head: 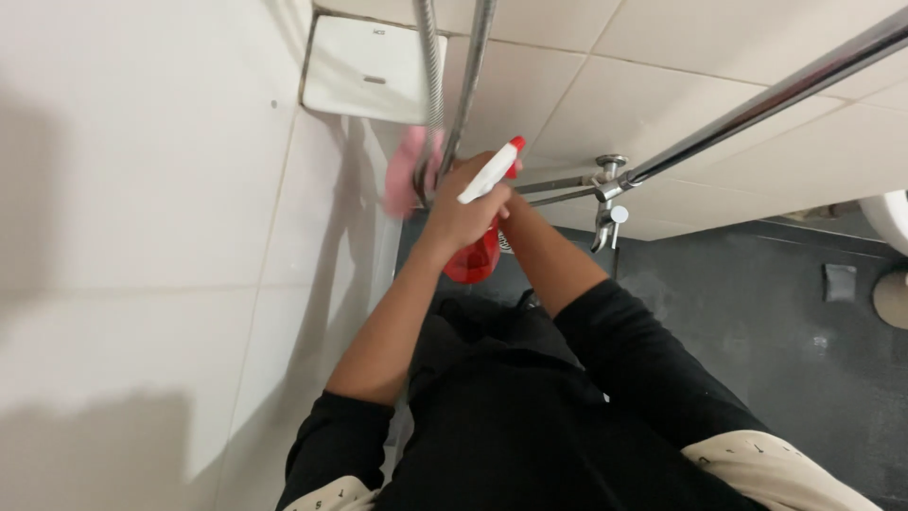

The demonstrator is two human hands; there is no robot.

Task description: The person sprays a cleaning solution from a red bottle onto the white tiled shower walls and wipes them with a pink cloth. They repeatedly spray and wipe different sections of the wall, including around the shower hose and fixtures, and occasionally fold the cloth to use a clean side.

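My left hand [461,210] grips the neck of a red spray bottle [476,261]. The bottle's white trigger head [489,173] and red nozzle stick out above my fingers. A pink cloth [405,170] lies against the chrome shower hose and riser pipe [465,85], just left of that hand. My right forearm [549,254] reaches in from the right. Its hand is hidden behind my left hand and the bottle, so I cannot tell what it holds.
White tiled walls surround me, with a white soap shelf [371,68] in the corner above. A chrome mixer tap [607,194] and a long chrome rail [776,96] run to the right. Below lies a dark floor [757,322], with a white basin edge [889,218] at far right.
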